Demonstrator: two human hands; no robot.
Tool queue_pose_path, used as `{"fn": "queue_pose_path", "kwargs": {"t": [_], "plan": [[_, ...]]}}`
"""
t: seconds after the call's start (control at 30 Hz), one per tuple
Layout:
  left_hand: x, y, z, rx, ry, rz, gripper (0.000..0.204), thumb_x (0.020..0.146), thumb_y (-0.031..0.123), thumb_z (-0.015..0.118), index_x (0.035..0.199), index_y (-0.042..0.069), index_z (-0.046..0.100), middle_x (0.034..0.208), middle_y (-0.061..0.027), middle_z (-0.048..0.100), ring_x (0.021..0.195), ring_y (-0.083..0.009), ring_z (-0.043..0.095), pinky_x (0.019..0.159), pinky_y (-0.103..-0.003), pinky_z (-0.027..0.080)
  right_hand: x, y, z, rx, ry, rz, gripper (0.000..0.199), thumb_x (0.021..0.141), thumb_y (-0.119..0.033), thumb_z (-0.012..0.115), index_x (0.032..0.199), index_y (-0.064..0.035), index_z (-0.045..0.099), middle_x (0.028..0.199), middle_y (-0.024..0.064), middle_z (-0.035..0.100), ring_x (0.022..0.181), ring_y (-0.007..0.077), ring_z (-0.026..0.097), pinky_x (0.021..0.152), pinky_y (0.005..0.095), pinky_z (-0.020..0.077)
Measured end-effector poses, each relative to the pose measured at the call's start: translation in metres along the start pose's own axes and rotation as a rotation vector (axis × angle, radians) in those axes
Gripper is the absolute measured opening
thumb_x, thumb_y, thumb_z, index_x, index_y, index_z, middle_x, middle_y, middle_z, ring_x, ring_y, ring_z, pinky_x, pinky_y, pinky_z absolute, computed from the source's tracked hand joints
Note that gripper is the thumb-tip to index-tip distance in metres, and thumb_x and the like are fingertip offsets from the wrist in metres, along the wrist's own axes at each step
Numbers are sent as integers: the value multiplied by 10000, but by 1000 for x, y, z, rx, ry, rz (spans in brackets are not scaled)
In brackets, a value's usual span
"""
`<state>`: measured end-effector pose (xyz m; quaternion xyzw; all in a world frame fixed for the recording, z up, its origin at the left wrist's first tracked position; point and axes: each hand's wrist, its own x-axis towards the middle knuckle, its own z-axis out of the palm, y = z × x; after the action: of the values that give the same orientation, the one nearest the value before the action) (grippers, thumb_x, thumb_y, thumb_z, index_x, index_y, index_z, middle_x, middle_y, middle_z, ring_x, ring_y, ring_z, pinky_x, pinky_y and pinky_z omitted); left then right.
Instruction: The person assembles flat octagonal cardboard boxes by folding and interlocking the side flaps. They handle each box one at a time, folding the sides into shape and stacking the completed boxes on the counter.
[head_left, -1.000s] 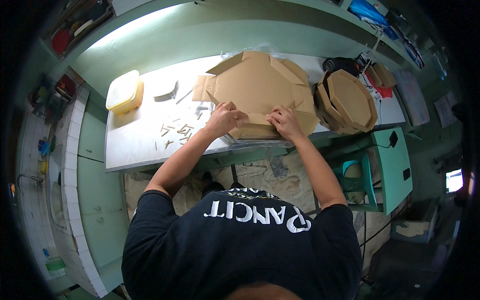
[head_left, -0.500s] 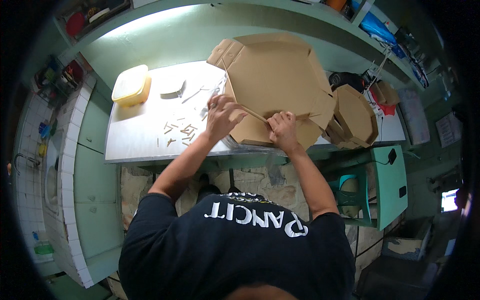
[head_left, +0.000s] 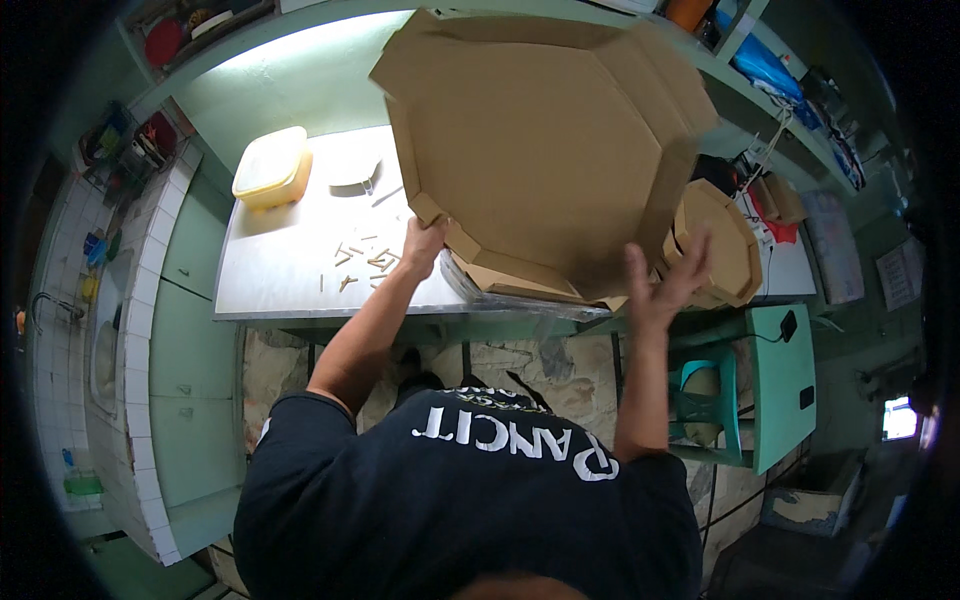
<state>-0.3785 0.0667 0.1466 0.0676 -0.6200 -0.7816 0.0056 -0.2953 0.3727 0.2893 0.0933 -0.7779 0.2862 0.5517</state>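
A large octagonal cardboard box (head_left: 530, 150) is raised and tilted over the table, its brown inner face and folded side walls in view. My left hand (head_left: 424, 245) is closed on its lower left corner. My right hand (head_left: 665, 285) is off the cardboard, near the lower right side, with its fingers spread and slightly blurred. Under the raised box lie more flat cardboard sheets (head_left: 515, 284), with clear plastic (head_left: 462, 280) at their left edge. Several small brown strips (head_left: 380, 263) are scattered on the white tabletop to the left of my left hand.
A yellow lidded tub (head_left: 273, 170) and a white dish-like object (head_left: 352, 177) stand at the back left. Smaller octagonal cardboard boxes (head_left: 720, 240) are stacked on the right. A shelf (head_left: 735, 85) overhangs the back; a teal chair (head_left: 705, 405) stands below right.
The large box has been lifted and turned, moving up and toward the back. My left hand now grips its corner; my right hand has let go and moved right, opening.
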Motion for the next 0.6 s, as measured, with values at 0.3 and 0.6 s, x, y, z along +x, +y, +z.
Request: {"fn": "queue_pose_path", "kwargs": {"t": [0.3,0.6], "plan": [[5,19,30,493,41,227,235,828,99,608,1017,-36,641,892,-84,676,839,-170,641,697,-323,511,-33,0,-18,695,-297,892,365,935,-150,606,1241,27,512,1178,75,575,1066,166,511,952,301,384],[24,23,12,536,-22,128,234,840,150,594,985,-24,652,829,-97,689,771,-192,647,714,-337,503,-54,25,-21,682,-293,980,268,948,-134,571,1153,38,560,1096,69,619,992,155,551,886,291,421]]}}
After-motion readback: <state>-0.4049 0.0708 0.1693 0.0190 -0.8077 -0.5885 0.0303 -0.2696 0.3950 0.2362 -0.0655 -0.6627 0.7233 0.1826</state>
